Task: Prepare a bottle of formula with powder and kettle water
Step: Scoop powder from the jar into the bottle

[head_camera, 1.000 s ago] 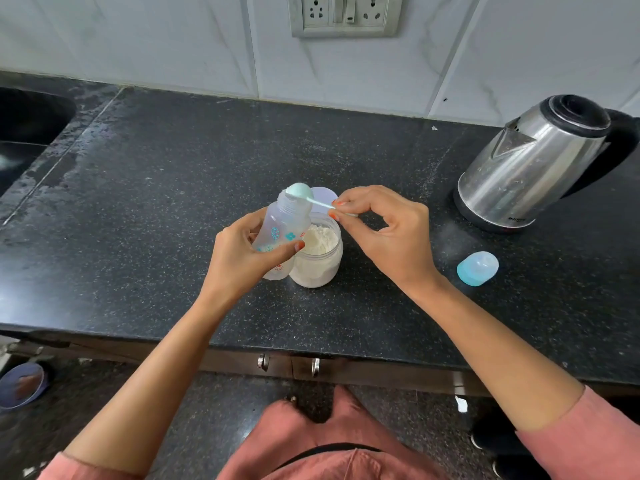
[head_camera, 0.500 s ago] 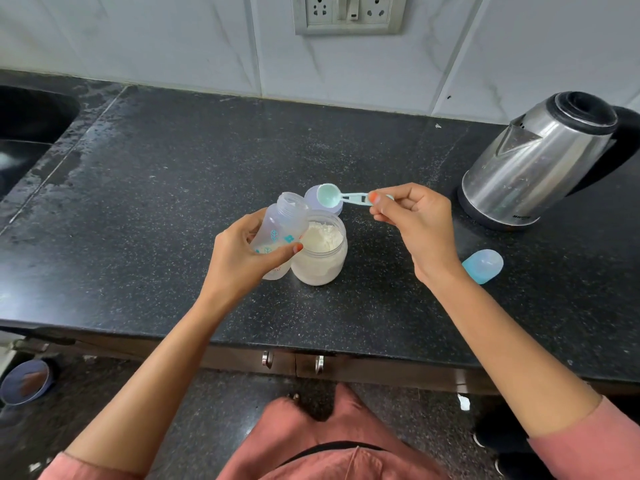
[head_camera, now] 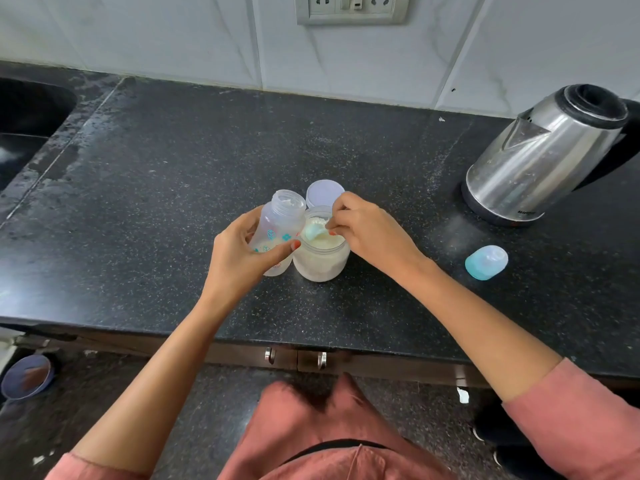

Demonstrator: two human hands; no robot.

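My left hand [head_camera: 239, 258] grips a clear baby bottle [head_camera: 281, 223] with teal prints, open at the top and tilted slightly to the right, with some powder in its bottom. Right beside it stands an open jar of white formula powder [head_camera: 322, 259]. My right hand [head_camera: 369, 230] pinches a small teal scoop [head_camera: 313, 232], whose bowl is dipped into the powder in the jar. A steel kettle [head_camera: 543, 157] with a black lid and handle stands at the far right of the black counter [head_camera: 156, 188].
The jar's pale lid [head_camera: 323, 192] lies just behind the jar. A blue bottle cap [head_camera: 486, 262] lies on its side to the right, in front of the kettle. A sink [head_camera: 24, 129] is at the far left. A wall socket [head_camera: 351, 8] sits above.
My right hand moved the scoop from over the bottle's mouth, out to the right, then down into the powder jar. The left hand kept holding the bottle in place.
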